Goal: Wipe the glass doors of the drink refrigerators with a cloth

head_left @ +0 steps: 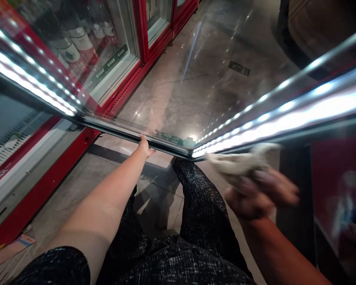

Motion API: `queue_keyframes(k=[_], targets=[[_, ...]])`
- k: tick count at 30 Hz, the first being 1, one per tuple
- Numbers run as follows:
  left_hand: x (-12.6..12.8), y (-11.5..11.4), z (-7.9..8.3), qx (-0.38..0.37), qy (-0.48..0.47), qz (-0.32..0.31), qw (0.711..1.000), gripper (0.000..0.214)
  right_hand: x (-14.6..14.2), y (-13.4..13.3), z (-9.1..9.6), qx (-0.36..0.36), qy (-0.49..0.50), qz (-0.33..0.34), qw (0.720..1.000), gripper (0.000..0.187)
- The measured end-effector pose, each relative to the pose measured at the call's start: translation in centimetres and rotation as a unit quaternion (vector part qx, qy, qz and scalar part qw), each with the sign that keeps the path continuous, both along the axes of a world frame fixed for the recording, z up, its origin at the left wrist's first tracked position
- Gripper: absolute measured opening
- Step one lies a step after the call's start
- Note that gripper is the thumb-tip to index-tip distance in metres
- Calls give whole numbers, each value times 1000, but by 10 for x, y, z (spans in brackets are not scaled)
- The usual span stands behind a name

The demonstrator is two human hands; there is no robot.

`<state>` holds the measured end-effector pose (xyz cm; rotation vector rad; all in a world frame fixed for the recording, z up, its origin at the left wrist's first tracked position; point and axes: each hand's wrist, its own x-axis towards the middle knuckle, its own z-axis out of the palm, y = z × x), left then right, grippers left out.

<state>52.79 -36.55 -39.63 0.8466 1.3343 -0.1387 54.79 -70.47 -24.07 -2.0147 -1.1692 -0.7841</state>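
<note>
A glass fridge door stands swung out in front of my legs, with bright LED strips along both its sides. My left hand grips the dark bottom edge of the door, its fingers wrapped around the frame. To the right, my right hand holds a crumpled pale cloth close to the door's right-hand LED strip. That hand and the cloth are smeared by motion, so whether the cloth touches the door I cannot tell.
Red-framed fridges line the left, with several bottles behind glass. The open cabinet's red base is at lower left. A sticker lies on the tiled floor. A dark curved object stands at upper right.
</note>
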Motion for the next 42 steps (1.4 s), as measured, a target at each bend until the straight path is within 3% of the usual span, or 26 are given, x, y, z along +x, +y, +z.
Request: queue_keyframes(k=[1, 3, 7, 11, 13, 16, 18, 20, 22, 27, 32, 35, 37, 39, 42], targets=[[-3, 1, 1, 1, 2, -12, 1000, 80, -4, 13, -8, -26, -55, 7, 998, 49], [-11, 5, 5, 5, 8, -41, 999, 78, -2, 39, -24, -159, -60, 57, 984, 49], [-24, 21, 15, 35, 30, -111, 993, 61, 17, 79, -42, -235, -117, 83, 961, 40], [-29, 39, 26, 141, 60, -167, 974, 55, 24, 99, -47, -309, -112, 92, 940, 47], [-31, 44, 30, 219, 67, -175, 958, 60, 25, 104, -60, -348, -88, 119, 926, 55], [-35, 44, 32, 369, 74, -184, 908, 84, 27, 103, -96, -434, -37, 177, 882, 58], [-40, 42, 29, 452, 79, -221, 860, 96, 30, 97, -121, -516, -9, 193, 835, 52], [-44, 39, 25, 470, 77, -275, 835, 104, 33, 91, -137, -578, 6, 193, 793, 43], [-47, 39, 19, 434, 68, -320, 840, 111, 34, 86, -140, -603, 9, 190, 774, 38], [-50, 43, 6, 351, 78, -413, 837, 121, 27, 80, -117, -590, -4, 139, 795, 46], [-49, 45, -2, 332, 95, -466, 814, 120, 21, 85, -116, -654, 22, 111, 748, 31], [-49, 46, -7, 342, 92, -481, 802, 116, 25, 102, -119, -654, 27, 133, 744, 27], [-49, 47, -11, 349, 86, -492, 793, 111, 29, 116, -120, -630, 17, 152, 762, 35], [-51, 47, -14, 353, 84, -499, 787, 108, 32, 126, -122, -578, -3, 174, 797, 47], [-56, 47, -19, 357, 81, -498, 786, 105, 34, 129, -138, -515, -16, 205, 832, 57]])
